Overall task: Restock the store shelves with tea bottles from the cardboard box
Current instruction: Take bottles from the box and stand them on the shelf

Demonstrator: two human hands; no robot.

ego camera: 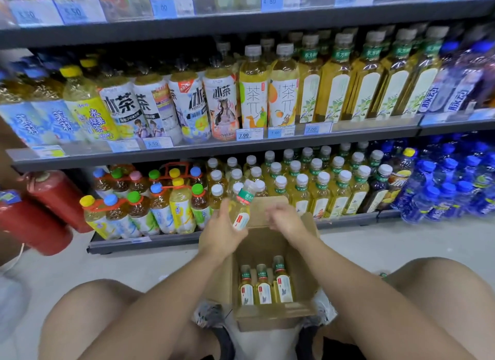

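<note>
Above the cardboard box (270,322), the left hand (224,232) grips a tea bottle (242,208), cap tilted toward the bottom shelf (160,244) beyond the box, likely for slotting among matching bottles, while the blurred right hand (284,218) has curled fingers, its hold unclear.

Two red fire extinguishers (57,197) far left, blue-capped water bottles (450,190) low right, price tags (246,135) above

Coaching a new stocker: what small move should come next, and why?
Probably carry the bottle in the left hand forward to the matching white-capped bottles on the bottom shelf; it is already out of the cardboard box, tilted, just short of them.
</note>
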